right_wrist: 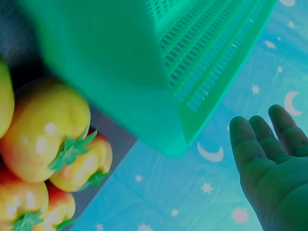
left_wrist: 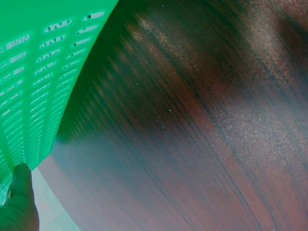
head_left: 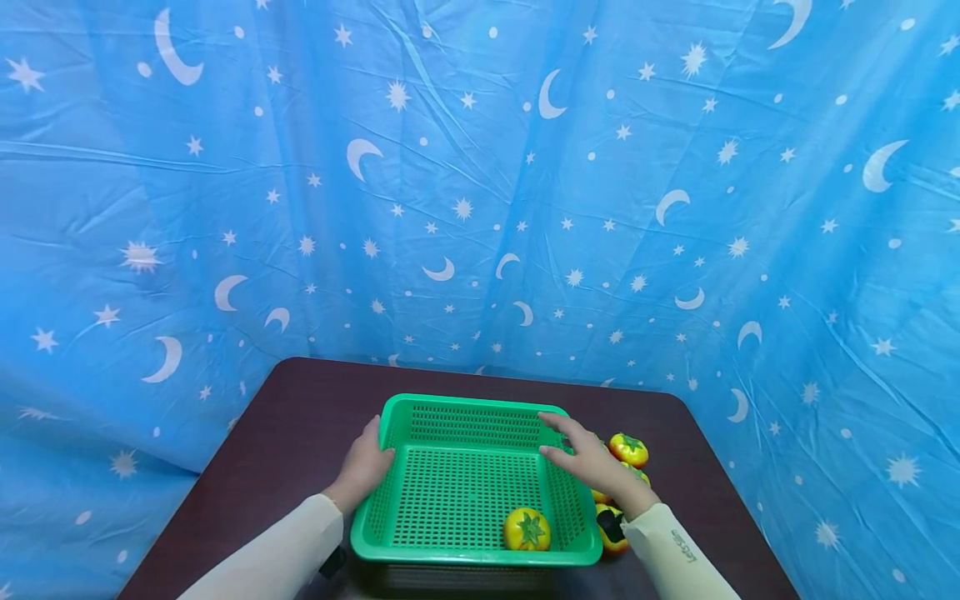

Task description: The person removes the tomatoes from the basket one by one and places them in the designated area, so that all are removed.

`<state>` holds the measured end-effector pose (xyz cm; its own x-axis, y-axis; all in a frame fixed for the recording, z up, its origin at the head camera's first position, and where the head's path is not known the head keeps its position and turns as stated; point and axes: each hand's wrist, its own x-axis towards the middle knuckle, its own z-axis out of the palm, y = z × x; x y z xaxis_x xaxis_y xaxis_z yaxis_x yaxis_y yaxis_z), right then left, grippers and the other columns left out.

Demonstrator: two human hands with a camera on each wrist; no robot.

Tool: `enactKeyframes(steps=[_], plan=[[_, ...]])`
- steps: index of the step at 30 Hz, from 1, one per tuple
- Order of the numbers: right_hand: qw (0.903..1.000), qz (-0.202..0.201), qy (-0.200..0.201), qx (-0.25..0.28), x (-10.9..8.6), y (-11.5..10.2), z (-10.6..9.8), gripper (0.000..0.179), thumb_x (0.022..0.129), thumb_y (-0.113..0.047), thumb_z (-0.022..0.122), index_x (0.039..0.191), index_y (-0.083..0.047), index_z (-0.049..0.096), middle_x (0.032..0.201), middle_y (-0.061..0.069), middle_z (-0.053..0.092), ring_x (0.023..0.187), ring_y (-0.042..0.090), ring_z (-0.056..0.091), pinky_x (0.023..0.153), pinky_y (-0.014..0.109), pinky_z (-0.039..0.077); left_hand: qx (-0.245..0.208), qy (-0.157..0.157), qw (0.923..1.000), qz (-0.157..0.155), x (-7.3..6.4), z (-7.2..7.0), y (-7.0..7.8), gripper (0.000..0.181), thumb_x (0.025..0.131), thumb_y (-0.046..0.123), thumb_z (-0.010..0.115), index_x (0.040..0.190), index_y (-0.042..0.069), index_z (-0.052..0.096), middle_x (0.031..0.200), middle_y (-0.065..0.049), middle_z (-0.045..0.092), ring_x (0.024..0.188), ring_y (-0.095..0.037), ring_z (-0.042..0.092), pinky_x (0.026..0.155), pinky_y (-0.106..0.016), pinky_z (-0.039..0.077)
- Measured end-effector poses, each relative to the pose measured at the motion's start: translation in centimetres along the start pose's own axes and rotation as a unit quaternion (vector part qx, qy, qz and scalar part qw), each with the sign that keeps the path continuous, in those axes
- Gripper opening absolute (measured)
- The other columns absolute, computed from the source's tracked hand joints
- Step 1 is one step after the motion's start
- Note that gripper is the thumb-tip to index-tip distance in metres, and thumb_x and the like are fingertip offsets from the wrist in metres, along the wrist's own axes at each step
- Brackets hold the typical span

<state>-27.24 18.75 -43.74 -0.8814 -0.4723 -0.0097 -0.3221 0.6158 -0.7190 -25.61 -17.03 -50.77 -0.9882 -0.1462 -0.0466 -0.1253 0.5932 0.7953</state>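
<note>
A green plastic basket [head_left: 472, 479] with slotted walls is in the middle of the head view. One yellow tomato [head_left: 527, 530] with a green leafy top lies inside, toward the near right corner. My left hand [head_left: 364, 467] grips the basket's left side, thumb over the rim; a finger shows against the wall [left_wrist: 21, 180] in the left wrist view. At the right rim my right hand [head_left: 592, 462] is spread, its fingers [right_wrist: 248, 139] extended and apart from the basket in the right wrist view. Dark shadow shows under the basket in the left wrist view.
Several yellow-red tomatoes [right_wrist: 45, 130] sit on the table just right of the basket, partly hidden by my right hand and forearm. The dark brown table [head_left: 300, 417] has rounded far corners. A blue curtain [head_left: 480, 208] with moons and stars hangs around it.
</note>
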Motion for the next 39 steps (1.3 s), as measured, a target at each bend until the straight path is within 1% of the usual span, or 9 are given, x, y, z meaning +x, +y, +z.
enactKeyframes(steps=[5, 10, 17, 21, 24, 28, 32, 36, 39], plan=[[0.9998, 0.000, -0.021, -0.003, 1.2, -0.1, 1.1, 0.058, 0.094, -0.034, 0.055, 0.146, -0.017, 0.035, 0.152, 0.004, 0.033, 0.138, 0.031, 0.034, 0.106, 0.057, 0.036, -0.001, -0.002, 1.0000, -0.002, -0.1, 0.0, 0.1, 0.070, 0.092, 0.007, 0.049, 0.149, -0.006, 0.010, 0.146, -0.032, 0.030, 0.132, -0.046, 0.037, 0.102, -0.060, 0.038], [0.9978, 0.006, -0.060, -0.027, 2.1, 0.0, 2.0, 0.062, 0.094, -0.041, 0.054, 0.147, -0.015, 0.034, 0.151, 0.007, 0.034, 0.137, 0.032, 0.035, 0.106, 0.056, 0.037, 0.006, 0.001, 1.0000, 0.001, -0.1, 0.0, 0.2, 0.070, 0.091, 0.006, 0.049, 0.148, -0.008, 0.011, 0.144, -0.034, 0.032, 0.129, -0.047, 0.039, 0.101, -0.059, 0.039], [0.9936, -0.001, -0.096, -0.059, 2.9, -0.3, 2.9, 0.062, 0.094, -0.038, 0.054, 0.146, -0.011, 0.034, 0.150, 0.011, 0.035, 0.136, 0.034, 0.036, 0.106, 0.056, 0.037, -0.006, -0.001, 1.0000, -0.003, -0.2, -0.1, 0.2, 0.070, 0.091, 0.007, 0.048, 0.148, -0.007, 0.011, 0.145, -0.034, 0.030, 0.131, -0.047, 0.037, 0.103, -0.060, 0.037], [0.9906, -0.008, -0.112, -0.079, 3.2, -0.5, 3.6, 0.059, 0.094, -0.037, 0.053, 0.144, -0.009, 0.038, 0.148, 0.011, 0.038, 0.136, 0.034, 0.036, 0.106, 0.055, 0.036, -0.005, 0.012, 0.9999, 0.007, -0.2, 0.0, 0.2, 0.069, 0.089, 0.006, 0.050, 0.147, -0.007, 0.015, 0.143, -0.034, 0.033, 0.129, -0.048, 0.039, 0.102, -0.060, 0.038], [0.9875, -0.016, -0.124, -0.095, 3.4, -0.5, 4.3, 0.057, 0.094, -0.036, 0.054, 0.142, -0.008, 0.041, 0.146, 0.011, 0.041, 0.136, 0.033, 0.036, 0.106, 0.054, 0.037, -0.002, 0.016, 0.9998, 0.008, -0.3, 0.1, 0.2, 0.069, 0.089, 0.006, 0.050, 0.147, -0.008, 0.016, 0.143, -0.034, 0.034, 0.128, -0.048, 0.040, 0.101, -0.060, 0.038], [0.9823, -0.017, -0.140, -0.123, 3.6, -0.6, 5.3, 0.055, 0.094, -0.035, 0.055, 0.141, -0.008, 0.043, 0.145, 0.009, 0.044, 0.134, 0.031, 0.039, 0.106, 0.051, 0.039, -0.009, 0.005, 0.9999, -0.003, -0.2, 0.1, 0.1, 0.070, 0.090, 0.006, 0.049, 0.148, -0.006, 0.012, 0.145, -0.033, 0.031, 0.130, -0.047, 0.038, 0.102, -0.060, 0.037], [0.9769, -0.009, -0.156, -0.146, 3.5, -0.6, 6.2, 0.055, 0.092, -0.034, 0.057, 0.140, -0.009, 0.045, 0.143, 0.007, 0.046, 0.134, 0.029, 0.040, 0.106, 0.049, 0.039, -0.003, -0.002, 1.0000, -0.006, -0.1, 0.1, 0.0, 0.070, 0.091, 0.007, 0.047, 0.149, -0.006, 0.010, 0.145, -0.034, 0.031, 0.129, -0.047, 0.039, 0.101, -0.060, 0.039], [0.9701, 0.011, -0.179, -0.164, 3.3, -0.6, 6.9, 0.057, 0.091, -0.035, 0.060, 0.140, -0.011, 0.044, 0.145, 0.007, 0.045, 0.137, 0.032, 0.035, 0.107, 0.051, 0.037, 0.001, -0.004, 1.0000, -0.007, -0.2, 0.0, 0.1, 0.071, 0.092, 0.008, 0.048, 0.149, -0.006, 0.008, 0.145, -0.034, 0.031, 0.129, -0.047, 0.040, 0.099, -0.059, 0.041], [0.9638, 0.034, -0.198, -0.175, 3.2, -0.5, 7.3, 0.058, 0.090, -0.038, 0.061, 0.140, -0.014, 0.044, 0.145, 0.006, 0.044, 0.138, 0.032, 0.035, 0.107, 0.051, 0.038, 0.002, -0.004, 1.0000, -0.008, -0.1, 0.0, 0.2, 0.071, 0.092, 0.008, 0.048, 0.149, -0.006, 0.009, 0.145, -0.034, 0.031, 0.129, -0.047, 0.039, 0.100, -0.059, 0.040]])
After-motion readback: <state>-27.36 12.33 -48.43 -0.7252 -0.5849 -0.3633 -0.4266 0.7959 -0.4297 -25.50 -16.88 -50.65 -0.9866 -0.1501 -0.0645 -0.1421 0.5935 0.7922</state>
